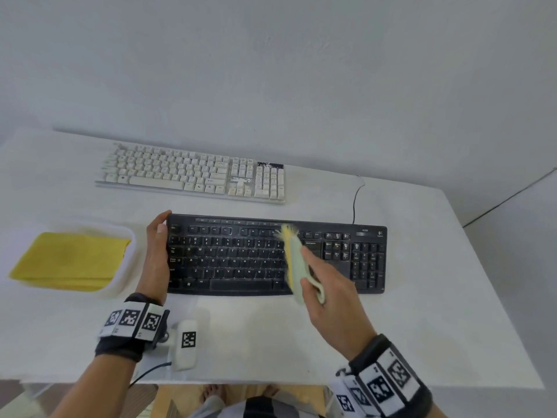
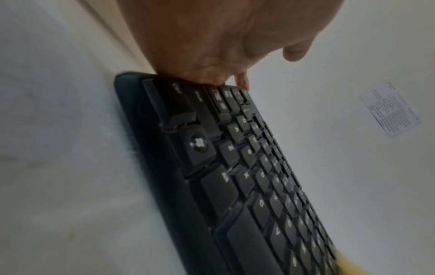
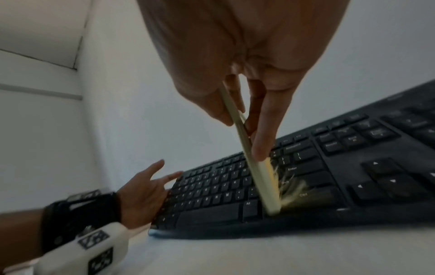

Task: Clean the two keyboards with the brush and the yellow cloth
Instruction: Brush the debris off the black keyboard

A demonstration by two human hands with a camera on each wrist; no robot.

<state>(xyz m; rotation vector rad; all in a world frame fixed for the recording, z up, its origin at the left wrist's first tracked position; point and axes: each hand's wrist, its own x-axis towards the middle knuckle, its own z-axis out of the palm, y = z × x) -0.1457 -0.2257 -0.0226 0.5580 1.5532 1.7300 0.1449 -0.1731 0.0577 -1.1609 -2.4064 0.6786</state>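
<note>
Right hand (image 1: 331, 285) fingers grasp the pale green yellow-bristled brush (image 1: 294, 267) on the black plastic keyboard (image 1: 241, 257) (bristles splayed); left hand (image 1: 158, 254) fingers lie released, straight against its end.

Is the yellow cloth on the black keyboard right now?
No, the yellow cloth lies folded in the white tray, left of the black keyboard.

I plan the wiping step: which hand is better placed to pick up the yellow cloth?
The left hand: it only steadies the black keyboard, next to the yellow cloth. The right hand holds the brush.
</note>
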